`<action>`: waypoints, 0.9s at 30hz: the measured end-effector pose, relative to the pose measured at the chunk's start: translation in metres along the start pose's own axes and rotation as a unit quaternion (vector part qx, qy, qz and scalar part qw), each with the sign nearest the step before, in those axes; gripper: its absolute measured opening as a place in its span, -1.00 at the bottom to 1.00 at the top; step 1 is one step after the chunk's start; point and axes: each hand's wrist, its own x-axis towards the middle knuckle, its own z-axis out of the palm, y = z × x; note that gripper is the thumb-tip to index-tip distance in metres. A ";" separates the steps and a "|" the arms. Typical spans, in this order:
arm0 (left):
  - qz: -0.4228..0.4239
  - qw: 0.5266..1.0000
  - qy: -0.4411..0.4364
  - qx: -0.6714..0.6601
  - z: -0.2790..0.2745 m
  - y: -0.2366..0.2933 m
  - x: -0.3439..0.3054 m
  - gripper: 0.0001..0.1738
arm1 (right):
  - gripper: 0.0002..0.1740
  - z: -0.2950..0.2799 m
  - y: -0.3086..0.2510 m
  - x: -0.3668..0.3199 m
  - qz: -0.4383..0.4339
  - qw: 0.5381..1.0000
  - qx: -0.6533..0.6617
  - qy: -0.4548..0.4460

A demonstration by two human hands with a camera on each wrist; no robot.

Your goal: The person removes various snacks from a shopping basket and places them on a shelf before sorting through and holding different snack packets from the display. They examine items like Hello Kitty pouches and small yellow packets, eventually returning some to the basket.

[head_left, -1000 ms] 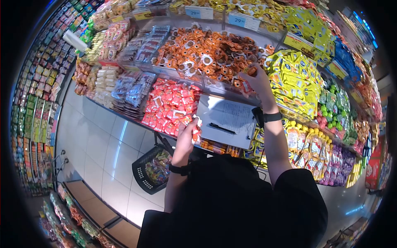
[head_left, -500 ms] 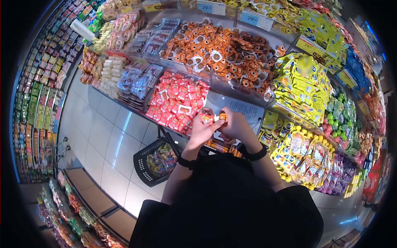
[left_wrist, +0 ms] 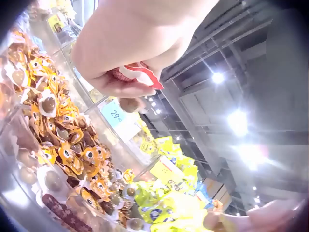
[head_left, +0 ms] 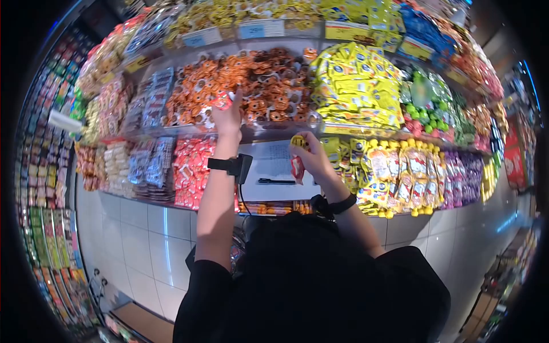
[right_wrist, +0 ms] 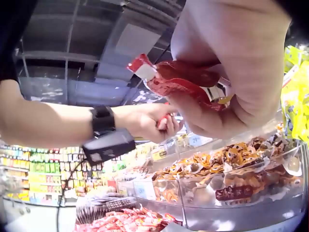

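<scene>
In the head view my left hand reaches over the bin of orange wrapped candies, with a small red packet between its fingers. The left wrist view shows the red and white wrapper poking out of the curled fingers. My right hand is over the white board with a written sheet, gripping a red packet and a round yellow-and-brown candy. Close up, the red packet lies along the right fingers. A black pen rests on the board.
Red packets fill a bin left of the board. Yellow bags are heaped behind my right hand, with yellow-topped bags in front. Clear bin walls edge the orange candies. A dark basket is partly hidden by my left arm.
My right hand came from the orange bin to meet the left above the board. Since then the left has moved up over the orange candies with a red packet. The head view has turned right.
</scene>
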 end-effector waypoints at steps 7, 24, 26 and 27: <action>-0.219 0.959 -0.132 -0.119 0.012 -0.028 -0.075 -0.80 | -0.67 -0.029 0.003 -0.013 -0.021 0.946 0.322 0.037; -0.303 0.877 -0.333 -0.167 -0.040 -0.068 -0.171 -0.57 | -0.73 0.038 0.028 -0.043 -0.271 0.926 -0.159 0.209; -0.292 0.883 -0.316 -0.190 -0.029 -0.076 -0.179 -0.58 | -0.75 0.041 0.032 -0.047 -0.203 0.952 -0.125 0.193; -0.270 0.896 -0.288 -0.204 -0.034 -0.077 -0.177 -0.60 | -0.74 0.042 0.034 -0.050 -0.163 0.969 -0.071 0.173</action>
